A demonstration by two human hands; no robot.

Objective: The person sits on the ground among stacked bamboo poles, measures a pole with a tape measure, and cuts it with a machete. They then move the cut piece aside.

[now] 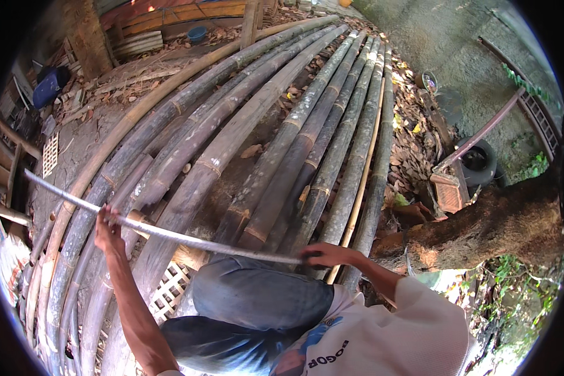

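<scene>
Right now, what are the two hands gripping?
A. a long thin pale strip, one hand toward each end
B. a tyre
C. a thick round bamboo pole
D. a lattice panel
A: the left hand and right hand each close on the long thin strip, held across above the bamboo poles.

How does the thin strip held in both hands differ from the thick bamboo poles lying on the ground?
The thin strip is slender, pale grey and flat-looking; the bamboo poles are thick, round and dark with mottled patches. The strip is lifted, gripped by the left hand and right hand; the poles rest on the ground. The strip runs crosswise over the poles, which lie lengthwise, away from the person. Both are long.
</scene>
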